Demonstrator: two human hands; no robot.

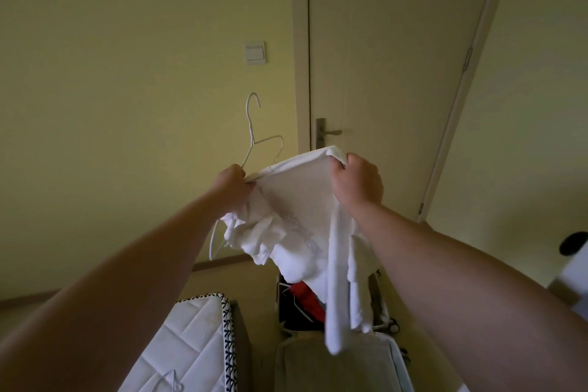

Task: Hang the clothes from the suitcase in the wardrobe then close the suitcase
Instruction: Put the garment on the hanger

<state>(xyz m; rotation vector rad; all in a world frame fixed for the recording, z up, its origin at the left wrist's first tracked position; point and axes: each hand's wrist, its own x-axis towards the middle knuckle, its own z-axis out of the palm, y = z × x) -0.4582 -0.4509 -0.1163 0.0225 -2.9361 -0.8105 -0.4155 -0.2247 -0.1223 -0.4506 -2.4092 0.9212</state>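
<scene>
Both forearms reach up and forward from the lower corners. Left hand: fingers curled tight, pinching the bunched edge of the white garment together with the wire hanger, hook clear above. Right hand: fingers curled over the opposite edge, pulling the opening taut. Garment held in the air above the open suitcase, tails hanging toward it. Judgement: cloth light, soft, limp — likely to slide off thin wire; best gripped at the opening's edge while a hanger shoulder is fed in. Wardrobe not in view
</scene>
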